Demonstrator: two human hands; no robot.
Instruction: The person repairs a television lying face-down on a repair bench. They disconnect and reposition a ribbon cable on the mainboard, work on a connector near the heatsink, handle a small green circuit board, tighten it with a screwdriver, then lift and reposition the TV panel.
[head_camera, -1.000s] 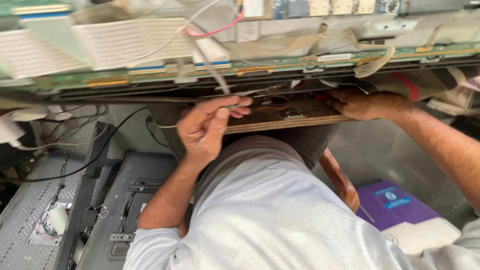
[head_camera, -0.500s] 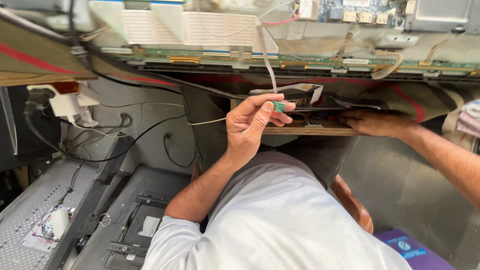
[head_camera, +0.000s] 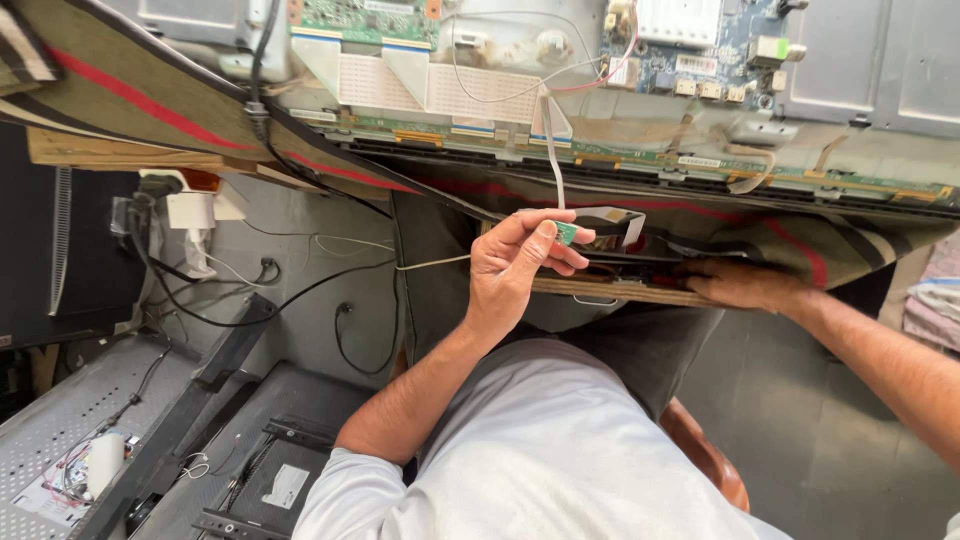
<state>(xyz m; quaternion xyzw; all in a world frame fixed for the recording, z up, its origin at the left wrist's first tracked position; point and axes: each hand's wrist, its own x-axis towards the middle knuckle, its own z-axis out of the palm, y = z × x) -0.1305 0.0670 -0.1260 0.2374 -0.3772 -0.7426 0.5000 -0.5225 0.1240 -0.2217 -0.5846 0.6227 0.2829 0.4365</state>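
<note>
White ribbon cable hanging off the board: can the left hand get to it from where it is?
Probably yes. The left hand pinches a small green board right beside the white ribbon cable, with nothing between them. The right hand rests apart on the wooden edge.

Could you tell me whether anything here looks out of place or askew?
Yes: the flat white ribbon cable hangs loose from the opened panel's green circuit boards, its small green end piece pinched in the left hand rather than plugged in. The right hand rests on the wooden ledge.

right hand fingertips hidden under cloth
</note>
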